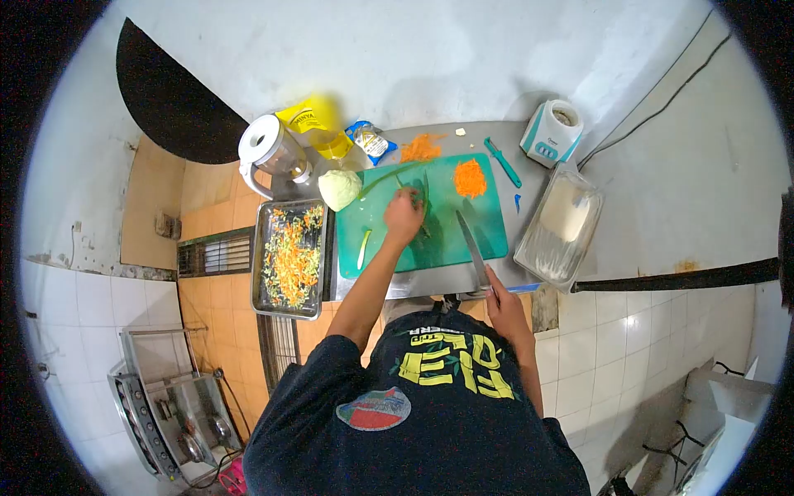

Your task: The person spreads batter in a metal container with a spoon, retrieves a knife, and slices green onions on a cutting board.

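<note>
On a green cutting board [380, 240], my left hand [404, 217] rests with its fingers bent round long green onion stalks [426, 190]. My right hand [503, 304] grips the handle of a large knife [471, 245], its blade pointing up and to the left over the board's lower right. A pile of grated carrot [470, 178] lies at the board's upper right. A pale green-white stalk piece [364, 249] is at the lower left, and a cabbage [340, 189] sits by the upper left corner.
Left of the board stands a metal tray [258, 281] of chopped vegetables, below a blender jug [277, 150]. Yellow [318, 124] and blue [370, 142] packets are behind. A peeler [503, 163], a blender base [552, 132] and a clear container [562, 223] are right.
</note>
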A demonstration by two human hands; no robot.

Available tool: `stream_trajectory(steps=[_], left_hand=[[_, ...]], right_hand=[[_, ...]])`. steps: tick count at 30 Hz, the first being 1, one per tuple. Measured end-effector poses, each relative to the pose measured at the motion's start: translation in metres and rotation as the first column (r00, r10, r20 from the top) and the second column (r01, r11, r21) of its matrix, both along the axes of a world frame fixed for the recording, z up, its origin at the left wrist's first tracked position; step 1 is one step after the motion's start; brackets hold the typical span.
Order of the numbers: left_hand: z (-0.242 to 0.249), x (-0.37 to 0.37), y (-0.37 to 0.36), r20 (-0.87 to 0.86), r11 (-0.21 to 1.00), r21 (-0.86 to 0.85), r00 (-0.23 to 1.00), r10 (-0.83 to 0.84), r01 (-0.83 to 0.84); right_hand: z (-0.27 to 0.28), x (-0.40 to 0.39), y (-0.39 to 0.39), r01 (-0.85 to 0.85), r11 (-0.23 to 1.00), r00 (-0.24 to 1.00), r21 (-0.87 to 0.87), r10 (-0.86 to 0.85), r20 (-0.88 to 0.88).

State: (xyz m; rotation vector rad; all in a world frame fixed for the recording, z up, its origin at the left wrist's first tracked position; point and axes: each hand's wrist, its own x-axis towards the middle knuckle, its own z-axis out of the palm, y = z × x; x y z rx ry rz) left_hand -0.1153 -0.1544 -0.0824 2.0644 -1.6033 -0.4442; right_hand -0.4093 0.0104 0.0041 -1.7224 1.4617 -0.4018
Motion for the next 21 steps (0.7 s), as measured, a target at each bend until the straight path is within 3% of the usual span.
stream_trajectory(steps=[2,5,8,11,13,14,16,21], left_hand=[[0.012,0.0,-0.001,-0.043,0.958,-0.161,0.971,0.235,-0.239],[-0.001,0.021,-0.017,0.117,0.972,-0.021,0.965,0.234,-0.233],[-0.007,0.034,-0.028,0.091,0.979,0.173,0.992,0.09,-0.104],[-0.015,0.042,-0.036,-0.091,0.995,0.039,0.992,0.091,-0.088],[-0.005,0.044,-0.034,-0.422,0.987,-0.119,0.906,0.049,-0.109],[0.007,0.044,-0.03,-0.567,0.972,-0.192,0.824,0.004,-0.137],[0.03,0.04,-0.027,-0.683,0.945,-0.295,0.723,-0.105,-0.141],[0.105,0.024,-0.002,-0.79,0.939,-0.332,0.571,-0.225,-0.089]], right_hand=[[-0.001,0.0,0.002,0.004,1.0,1.0,0.026,-0.005,0.025],[-0.004,-0.001,0.005,-0.008,1.0,0.998,-0.025,0.01,0.067],[0.0,0.001,0.006,-0.031,0.998,0.999,-0.053,0.033,0.034],[-0.002,0.003,0.003,-0.057,0.996,0.998,-0.074,0.06,0.037],[0.0,0.002,0.0,-0.075,0.997,0.997,-0.02,0.076,0.004],[0.0,0.002,-0.001,-0.059,0.996,0.991,0.063,0.051,0.125],[0.0,0.001,-0.004,-0.062,0.972,0.936,0.227,-0.023,0.352],[-0.003,0.015,-0.024,-0.082,0.975,0.811,0.206,-0.055,0.583]])
